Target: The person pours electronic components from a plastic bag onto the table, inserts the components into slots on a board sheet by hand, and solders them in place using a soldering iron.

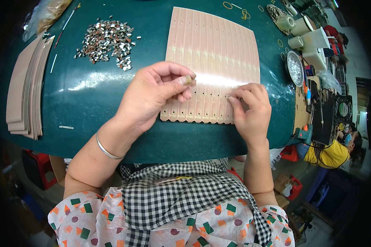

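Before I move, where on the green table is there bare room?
Free: the tabletop between the board stack and left hand, bar a small pale strip near the front; also the gap between the metal-piece pile and pinkish panel. Crowded: the right side, around the metal bowl.

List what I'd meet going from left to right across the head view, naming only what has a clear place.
Stack of pinkish panels → pile of small metallic pieces → left hand → right hand → round metal bowl → co-worker's yellow shirt.
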`<state>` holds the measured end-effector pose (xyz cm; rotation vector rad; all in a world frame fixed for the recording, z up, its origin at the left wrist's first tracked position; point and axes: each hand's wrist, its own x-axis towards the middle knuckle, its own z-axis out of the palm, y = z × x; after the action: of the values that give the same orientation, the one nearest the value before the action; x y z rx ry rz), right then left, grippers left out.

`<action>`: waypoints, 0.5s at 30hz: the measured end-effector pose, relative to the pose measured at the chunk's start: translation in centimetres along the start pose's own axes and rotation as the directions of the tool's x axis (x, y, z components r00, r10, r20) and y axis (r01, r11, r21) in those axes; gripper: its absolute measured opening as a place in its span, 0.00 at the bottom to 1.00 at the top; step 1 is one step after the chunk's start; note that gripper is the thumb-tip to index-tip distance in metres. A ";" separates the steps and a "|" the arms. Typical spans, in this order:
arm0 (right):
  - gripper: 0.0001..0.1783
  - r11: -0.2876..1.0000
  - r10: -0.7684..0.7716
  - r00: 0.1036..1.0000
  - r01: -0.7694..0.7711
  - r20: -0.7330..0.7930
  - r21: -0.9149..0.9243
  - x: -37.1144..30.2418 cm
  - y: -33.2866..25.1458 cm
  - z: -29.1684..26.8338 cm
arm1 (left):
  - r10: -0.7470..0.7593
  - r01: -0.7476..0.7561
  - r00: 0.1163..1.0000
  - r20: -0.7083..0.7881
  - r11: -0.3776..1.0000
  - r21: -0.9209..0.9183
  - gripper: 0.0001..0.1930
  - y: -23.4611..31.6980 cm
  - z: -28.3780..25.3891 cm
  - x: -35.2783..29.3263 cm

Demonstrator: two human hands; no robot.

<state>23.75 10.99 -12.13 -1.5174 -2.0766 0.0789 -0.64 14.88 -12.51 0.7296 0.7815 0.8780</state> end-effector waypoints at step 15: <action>0.11 0.931 -0.136 0.974 0.189 -0.184 0.313 2.4 -5.2 0.7 | -0.130 0.144 0.985 0.116 0.982 -0.124 0.06 -1.7 1.6 -0.8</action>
<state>18.48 11.44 -9.83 -1.1103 -1.9388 0.2231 1.00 13.08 -12.79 0.5940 0.6638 0.7517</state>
